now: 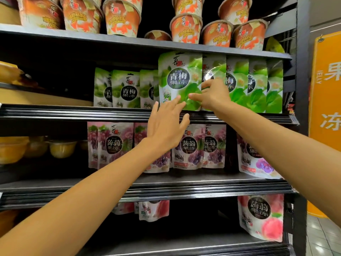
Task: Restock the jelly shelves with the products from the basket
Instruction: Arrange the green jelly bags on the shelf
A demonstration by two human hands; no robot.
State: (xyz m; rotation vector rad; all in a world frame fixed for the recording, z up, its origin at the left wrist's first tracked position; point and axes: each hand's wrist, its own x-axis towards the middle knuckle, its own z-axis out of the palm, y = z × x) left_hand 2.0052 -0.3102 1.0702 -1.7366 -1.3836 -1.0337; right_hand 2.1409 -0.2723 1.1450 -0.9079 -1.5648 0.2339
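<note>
**Green plum pouch being faced up on 2nd shelf**

The person stands a green plum pouch (178,78) upright at the front lip of the green shelf (73,111), just left of the fuller green row (256,85) and right of a set-back green group (125,89).

The right hand (214,95) pinches the pouch's lower right edge. The thumb lies across the front face, and the other fingers (209,83) look tucked behind the edge. That's prob. so the pouch can be steered w/o creasing the label.

The left hand (166,128) is spread wide and holds nothing. Its fingertips (176,102) just touch the pouch's bottom, likely propping it so it doesn't slump fwd off the rail.

The pouch sits taller and nearer than its neighbours, so it's prob. not seated yet. It wants sliding back and squaring w/ the row, label out.

The basket isn't in view, so the amt left to stock can't be told.

Purple pouches (190,145) hang a shelf below, and the orange cups (121,17) are a shelf above.
</note>
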